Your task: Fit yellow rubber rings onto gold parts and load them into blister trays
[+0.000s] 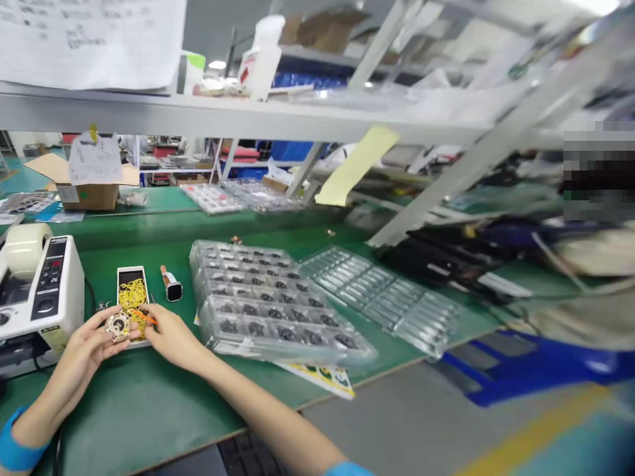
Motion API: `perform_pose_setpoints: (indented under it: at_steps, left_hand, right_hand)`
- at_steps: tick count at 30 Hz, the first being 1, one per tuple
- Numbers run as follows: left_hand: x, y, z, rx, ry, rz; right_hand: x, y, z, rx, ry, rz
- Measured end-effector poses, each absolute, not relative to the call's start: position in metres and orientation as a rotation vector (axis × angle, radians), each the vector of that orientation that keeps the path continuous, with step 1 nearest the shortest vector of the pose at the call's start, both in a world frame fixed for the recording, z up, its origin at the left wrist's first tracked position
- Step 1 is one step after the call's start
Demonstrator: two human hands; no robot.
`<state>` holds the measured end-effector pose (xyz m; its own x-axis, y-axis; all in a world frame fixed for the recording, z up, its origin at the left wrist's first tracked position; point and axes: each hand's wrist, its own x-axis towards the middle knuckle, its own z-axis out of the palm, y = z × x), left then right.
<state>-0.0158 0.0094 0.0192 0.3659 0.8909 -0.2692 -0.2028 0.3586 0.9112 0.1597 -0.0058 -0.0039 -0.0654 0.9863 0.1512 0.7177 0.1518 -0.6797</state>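
My left hand holds a small round metal part by its edge, low on the left over the green bench mat. My right hand grips a thin orange tool whose tip points at that part. Just behind the hands lies a small white tray filled with yellow rings. Both wrists wear blue bands.
A white tape dispenser stands at the left. A stack of clear blister trays with dark parts lies right of my hands, with more clear trays beyond. A small dark-and-white device, a cardboard box and an overhead shelf sit further back.
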Motion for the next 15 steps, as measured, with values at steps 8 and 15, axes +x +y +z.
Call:
perform_pose_setpoints:
  at_steps: [8, 15]
  left_hand:
    - [-0.016, 0.007, 0.016, 0.829, 0.918, 0.839]
    - [-0.012, 0.002, 0.011, 0.814, 0.911, 0.65]
  right_hand:
    - [0.273, -0.003, 0.067, -1.91, -1.864, 0.136]
    - [0.416, 0.05, 0.063, -2.296, -2.023, 0.142]
